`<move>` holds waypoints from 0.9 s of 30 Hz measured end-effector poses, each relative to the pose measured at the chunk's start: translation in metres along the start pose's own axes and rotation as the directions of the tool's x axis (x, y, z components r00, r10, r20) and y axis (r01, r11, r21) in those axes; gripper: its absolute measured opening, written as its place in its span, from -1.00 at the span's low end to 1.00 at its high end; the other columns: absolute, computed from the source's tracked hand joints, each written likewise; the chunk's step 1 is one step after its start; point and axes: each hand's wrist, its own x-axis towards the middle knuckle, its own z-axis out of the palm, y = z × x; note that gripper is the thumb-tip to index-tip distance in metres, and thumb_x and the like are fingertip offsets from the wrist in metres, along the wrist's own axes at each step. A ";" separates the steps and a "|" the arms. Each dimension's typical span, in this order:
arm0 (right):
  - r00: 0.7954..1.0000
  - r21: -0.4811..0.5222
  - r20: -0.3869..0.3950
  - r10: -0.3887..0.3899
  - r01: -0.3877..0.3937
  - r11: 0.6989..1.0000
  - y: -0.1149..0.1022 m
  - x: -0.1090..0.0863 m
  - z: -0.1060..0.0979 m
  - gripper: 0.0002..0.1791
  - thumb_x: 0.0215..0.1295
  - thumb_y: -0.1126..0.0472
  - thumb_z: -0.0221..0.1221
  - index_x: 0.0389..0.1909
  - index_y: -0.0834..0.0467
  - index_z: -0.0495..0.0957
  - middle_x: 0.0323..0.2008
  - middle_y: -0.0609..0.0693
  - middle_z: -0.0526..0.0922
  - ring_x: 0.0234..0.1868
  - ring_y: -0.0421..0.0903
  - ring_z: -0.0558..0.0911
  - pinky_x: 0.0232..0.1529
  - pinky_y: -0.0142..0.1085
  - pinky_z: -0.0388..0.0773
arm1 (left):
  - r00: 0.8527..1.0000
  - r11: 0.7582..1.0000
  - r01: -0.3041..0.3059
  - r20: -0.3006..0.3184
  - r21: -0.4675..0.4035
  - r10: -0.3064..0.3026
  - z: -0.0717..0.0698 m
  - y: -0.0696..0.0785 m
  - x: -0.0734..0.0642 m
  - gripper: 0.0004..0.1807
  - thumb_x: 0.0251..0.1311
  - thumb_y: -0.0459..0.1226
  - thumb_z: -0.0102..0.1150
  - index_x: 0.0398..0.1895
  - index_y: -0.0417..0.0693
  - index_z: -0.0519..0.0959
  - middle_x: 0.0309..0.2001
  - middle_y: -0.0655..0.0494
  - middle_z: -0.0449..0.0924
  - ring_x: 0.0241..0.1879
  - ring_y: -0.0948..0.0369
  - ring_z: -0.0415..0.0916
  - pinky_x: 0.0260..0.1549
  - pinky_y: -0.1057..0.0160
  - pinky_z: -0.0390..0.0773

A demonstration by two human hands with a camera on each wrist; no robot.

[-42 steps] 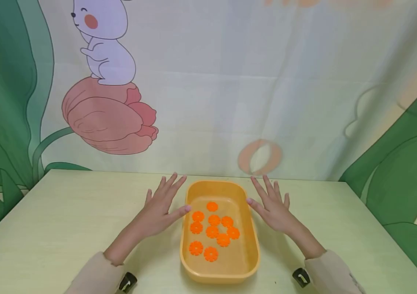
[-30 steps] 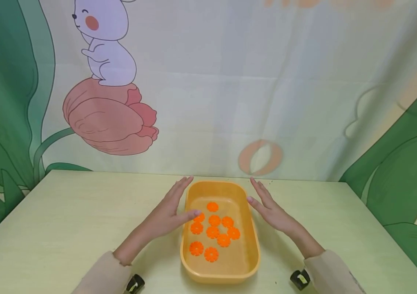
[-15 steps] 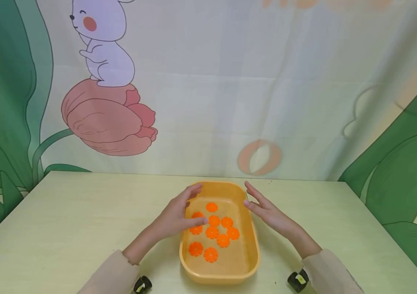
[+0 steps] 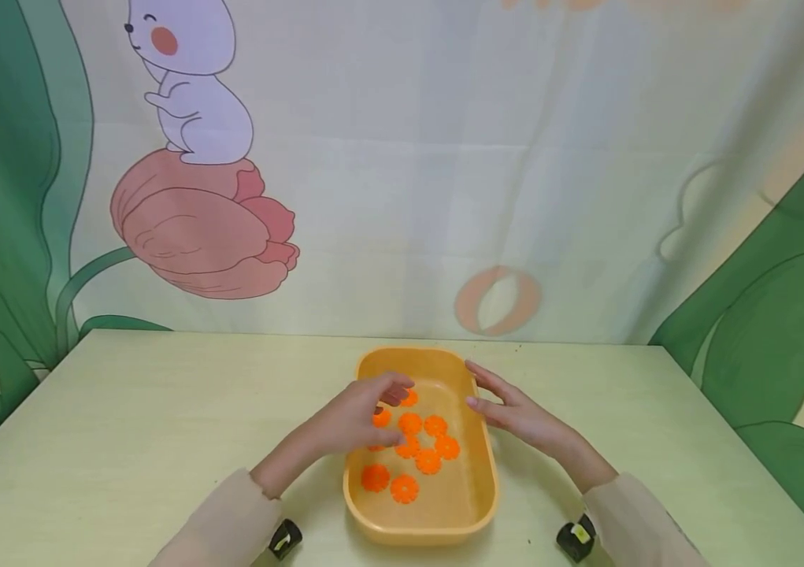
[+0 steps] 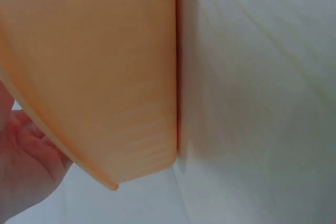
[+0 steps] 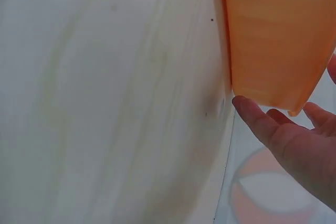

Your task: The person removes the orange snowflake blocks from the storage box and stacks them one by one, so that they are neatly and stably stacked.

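Observation:
A yellow-orange plastic tray (image 4: 419, 537) with rounded corners stands on the table, holding several orange notched discs (image 4: 405, 488) shaped like flowers. My left hand (image 4: 352, 417) reaches over the tray's left rim, its fingers loosely bent above the discs and covering some of them. Nothing shows in its grasp. At the right rim, my right hand (image 4: 525, 413) has its thumb tip by the edge and its fingers stretched along the outside. The right wrist view has the fingertips of this hand (image 6: 299, 142) beside the tray's outer wall (image 6: 278, 40).
The pale wooden table (image 4: 161, 417) runs back to a hanging cloth (image 4: 373, 197) printed with a rabbit, a tulip and leaves. Dark wrist devices (image 4: 285, 539) sit under both beige sleeves (image 4: 224, 520).
My left hand has moved right, from beside the tray to over the discs, its spread fingers now bent. My right hand's spread fingers have drawn together and shifted slightly toward the right rim.

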 end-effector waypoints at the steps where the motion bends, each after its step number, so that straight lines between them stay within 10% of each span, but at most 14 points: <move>1: 1.000 -0.004 0.007 0.002 -0.002 1.000 0.001 0.001 0.000 -0.27 0.31 0.03 0.03 0.42 0.01 -0.08 0.38 0.23 -0.09 0.36 0.19 0.00 0.17 0.07 0.21 | 1.000 0.999 -0.005 0.023 0.034 0.004 0.001 0.000 0.001 -0.35 -0.09 -0.37 0.34 0.14 -0.24 0.30 0.00 -0.08 0.48 0.01 0.04 0.43 0.00 0.08 0.42; 9: 0.999 -0.032 0.032 0.034 -0.033 0.999 0.004 0.003 -0.002 -0.30 0.32 0.07 0.02 0.41 -0.01 -0.05 0.38 0.17 -0.06 0.35 0.19 0.02 0.16 0.12 0.20 | 0.986 0.945 -0.016 0.160 0.326 -0.038 0.009 0.007 0.011 -0.42 -0.13 -0.37 0.34 0.05 -0.18 0.38 -0.13 -0.02 0.55 -0.14 0.14 0.47 -0.10 0.24 0.46; 27: 0.999 -0.030 0.026 0.038 -0.037 0.999 0.002 0.000 -0.001 -0.27 0.29 0.07 0.07 0.41 0.02 -0.04 0.36 0.27 -0.04 0.30 0.23 0.13 0.10 0.06 0.32 | 0.967 0.806 -0.015 0.215 0.592 -0.140 0.024 0.006 0.024 -0.66 -0.11 -0.42 0.29 -0.17 -0.11 0.58 -0.32 0.12 0.57 -0.39 0.22 0.42 -0.27 0.31 0.47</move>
